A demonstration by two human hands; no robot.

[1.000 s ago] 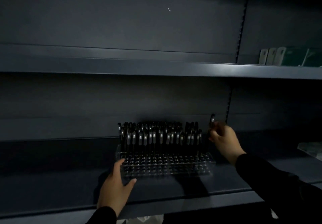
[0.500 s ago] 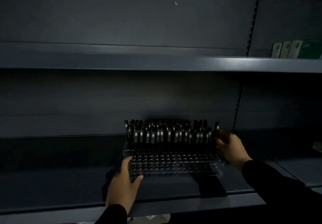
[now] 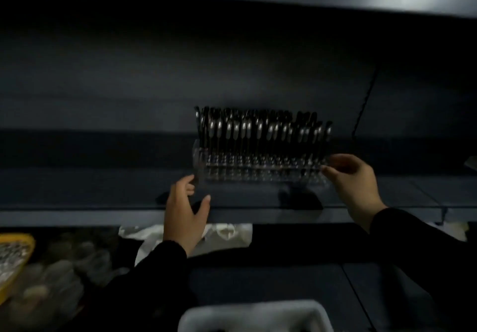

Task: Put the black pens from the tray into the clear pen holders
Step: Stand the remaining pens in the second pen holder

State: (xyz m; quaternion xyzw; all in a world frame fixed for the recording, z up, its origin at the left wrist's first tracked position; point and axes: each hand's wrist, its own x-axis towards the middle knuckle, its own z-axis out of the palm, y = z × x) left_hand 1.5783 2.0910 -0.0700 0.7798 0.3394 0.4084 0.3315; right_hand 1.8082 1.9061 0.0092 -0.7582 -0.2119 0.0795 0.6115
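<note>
Head camera, dim light: a clear plastic pen holder [image 3: 260, 170] with a grid of round slots stands on a dark grey metal shelf [image 3: 103, 213], near its front edge and right of its middle. Rows of black pens with silver clips [image 3: 260, 131] stand upright in the holder's rear slots; the front rows of slots show no pens. The left hand [image 3: 184, 215], in a black sleeve, reaches to the holder's front left corner, thumb spread apart and fingers slightly bent beside the clear wall; blur hides whether they touch it. The right hand [image 3: 353, 179] sits at the holder's right end, fingers curled toward the clear edge, and whether it pinches the holder cannot be told. Below the shelf's front edge lie crumpled white plastic wrapping [image 3: 227, 232], a yellow basket [image 3: 18, 244] at far left, and the rim of a pale grey tray [image 3: 255, 311] at the bottom.
</note>
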